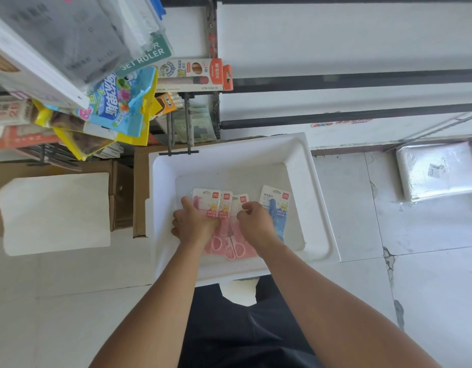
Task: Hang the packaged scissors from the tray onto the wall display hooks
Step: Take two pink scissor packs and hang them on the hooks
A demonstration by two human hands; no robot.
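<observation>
both hands down in the scissor tray

the white foam tray (319,208) sits on a pale tiled floor (428,288), its far rim close to the foot of a white wall with dark horizontal rails (362,78). the person's dark trousers (242,341) show just nearer than the tray's near rim.

left of the tray lie a white foam lid (54,213) and brown cardboard boxes (123,197). beyond the tray's far-left corner, packets hang from the display: a blue and yellow bag (118,107), a green "set ruler" pack (144,57) and an orange-edged pencil card (197,74). two dark bare hooks (187,123) jut out over the tray's far rim. right of the tray, well apart, a plastic-wrapped white bundle (436,171) rests on the floor.

inside the tray, three pink scissor packs (226,205) lie overlapped side by side, and a blue scissor pack (278,205) lies at their right, touching them. the left hand (195,219) lies palm down on the leftmost pink pack, its grip curled around that pack's edge. the right hand (256,219) lies over the gap between the pink packs and the blue pack; its grip is curled and appears to pinch the top of the rightmost pink pack, though the contact is not fully clear.
</observation>
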